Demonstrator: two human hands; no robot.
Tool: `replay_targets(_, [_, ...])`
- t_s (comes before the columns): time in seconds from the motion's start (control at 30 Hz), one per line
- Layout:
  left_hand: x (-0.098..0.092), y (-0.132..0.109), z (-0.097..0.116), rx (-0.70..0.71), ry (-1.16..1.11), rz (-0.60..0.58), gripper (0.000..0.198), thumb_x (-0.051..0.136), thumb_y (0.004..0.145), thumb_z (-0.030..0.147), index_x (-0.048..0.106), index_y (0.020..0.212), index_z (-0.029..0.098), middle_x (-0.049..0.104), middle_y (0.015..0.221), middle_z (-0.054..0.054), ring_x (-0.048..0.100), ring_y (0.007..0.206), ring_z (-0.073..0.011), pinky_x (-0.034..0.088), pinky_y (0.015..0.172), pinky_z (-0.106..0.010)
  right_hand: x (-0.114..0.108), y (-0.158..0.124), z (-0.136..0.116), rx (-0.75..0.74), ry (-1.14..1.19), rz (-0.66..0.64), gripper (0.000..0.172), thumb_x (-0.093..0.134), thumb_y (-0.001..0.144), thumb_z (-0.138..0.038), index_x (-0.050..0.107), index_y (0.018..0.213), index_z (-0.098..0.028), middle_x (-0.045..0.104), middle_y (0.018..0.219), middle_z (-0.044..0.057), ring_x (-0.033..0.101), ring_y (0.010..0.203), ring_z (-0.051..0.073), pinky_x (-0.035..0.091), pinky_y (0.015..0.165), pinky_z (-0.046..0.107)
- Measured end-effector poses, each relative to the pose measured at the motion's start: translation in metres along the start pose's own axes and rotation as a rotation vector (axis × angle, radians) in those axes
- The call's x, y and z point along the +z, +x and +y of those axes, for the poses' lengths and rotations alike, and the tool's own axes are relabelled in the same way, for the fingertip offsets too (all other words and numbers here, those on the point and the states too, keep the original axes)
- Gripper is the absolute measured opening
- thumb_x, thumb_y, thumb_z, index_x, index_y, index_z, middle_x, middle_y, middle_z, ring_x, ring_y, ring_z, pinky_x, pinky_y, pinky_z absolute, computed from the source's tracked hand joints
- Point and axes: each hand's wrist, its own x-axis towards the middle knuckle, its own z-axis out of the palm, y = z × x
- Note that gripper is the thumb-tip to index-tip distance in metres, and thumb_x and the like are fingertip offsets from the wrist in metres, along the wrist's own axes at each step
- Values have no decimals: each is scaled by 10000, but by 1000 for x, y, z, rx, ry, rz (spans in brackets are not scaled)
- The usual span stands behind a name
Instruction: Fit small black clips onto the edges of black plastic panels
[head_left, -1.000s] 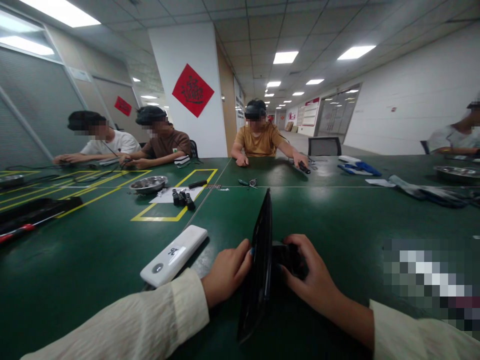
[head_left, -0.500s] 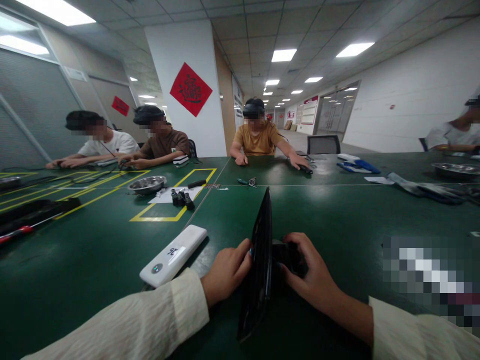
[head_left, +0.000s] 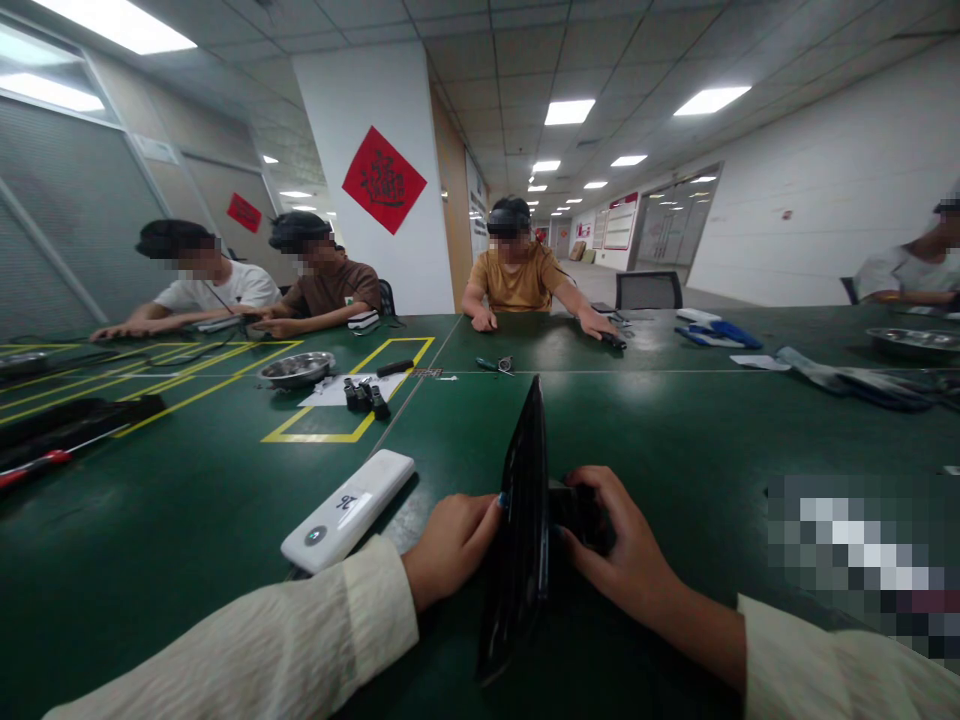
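Note:
A thin, glossy black panel [head_left: 517, 560] stands on edge in front of me, seen almost side-on. My left hand [head_left: 452, 548] is closed against its left face, with a small blue spot at the fingertips that I cannot make out. On the other side, my right hand [head_left: 626, 545] is curled round a dark block [head_left: 576, 510] at the panel's back. Whether block and panel are one piece cannot be told from here. Beside my left forearm lies a white power bank [head_left: 349, 512] with a marking on it.
Ahead on the green table [head_left: 660, 440] are a metal bowl [head_left: 297, 370], black clips [head_left: 366, 396] on white paper and pliers [head_left: 493, 365]. A red-handled tool [head_left: 37, 467] lies far left, cloths [head_left: 847, 380] to the right. Several people sit around, one person [head_left: 517, 280] opposite.
The panel's upper part has shifted slightly right and turned a little, showing more of its left face. Both my hands stay nearly in place.

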Motion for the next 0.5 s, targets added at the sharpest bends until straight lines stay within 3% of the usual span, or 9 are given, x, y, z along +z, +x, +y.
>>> replay_targets(0.07, [1, 1, -2, -23, -14, 17, 491, 172, 940, 396, 502, 649, 179, 541, 587, -13, 515, 541, -146, 373, 546, -246, 0, 0, 0, 6, -1, 4, 295, 570, 783, -262, 437, 1043, -221, 515, 961, 52, 538, 822, 176, 477, 684, 298])
replay_targets(0.2, [3, 1, -3, -45, -50, 75, 343, 233, 935, 388, 489, 815, 194, 601, 679, -18, 562, 609, -163, 392, 571, -248, 0, 0, -2, 4, -1, 10, 284, 569, 786, -274, 448, 1036, -217, 528, 956, 58, 543, 805, 175, 480, 670, 298])
replay_targets(0.5, [0, 0, 1, -9, -87, 36, 312, 206, 944, 360, 460, 870, 195, 599, 727, -28, 584, 643, -173, 408, 613, -262, -1, 1, -1, -1, -43, 4, 281, 576, 785, -293, 445, 1024, -224, 525, 969, 63, 540, 829, 193, 473, 719, 336])
